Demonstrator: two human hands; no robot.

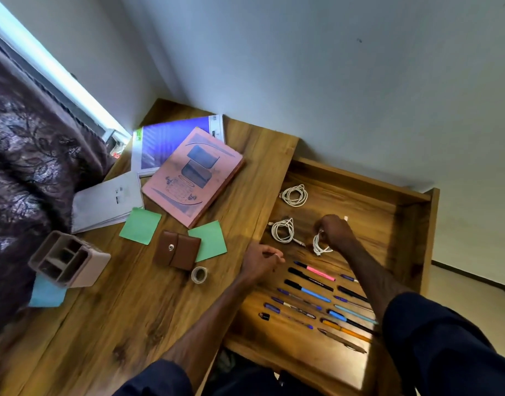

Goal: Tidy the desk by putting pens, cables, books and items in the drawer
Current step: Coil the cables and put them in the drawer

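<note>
Step in hand: cables. The drawer [360, 182] stands pulled out to the right of the desk [131, 310]. The right hand [335, 231] is reached into it, fingers curled round a coiled white cable [320, 245], held low over the drawer floor. Whether the coil already rests on the wood cannot be told. Two other coils are laid in the drawer, apart from each other: the far cable [294, 194] toward the back and the near cable [282, 230] just left of the one held.

Pens [305, 292] are ranged in two rows at the drawer's front end.

The left hand [260, 261] is held over the line where desk meets drawer, fingers loosely bent. Whether anything small is pinched cannot be told.

Judged: pens are done and cables nearly so.

Not yet put away, on the desk:
- pink book [192, 175]
- blue book [171, 141], partly under the pink one
- white booklet [108, 201]
- two green notes [140, 225]
- brown wallet [177, 250]
- tape roll [199, 274]
- pen holder [68, 260], lying on its side

Next move, as judged: the held coil is to be set down beside the other two and let go gently, so that the loops are not sprung. The books would then be taken. They are wide, so a flat stack and probably both hands will be called for.
</note>
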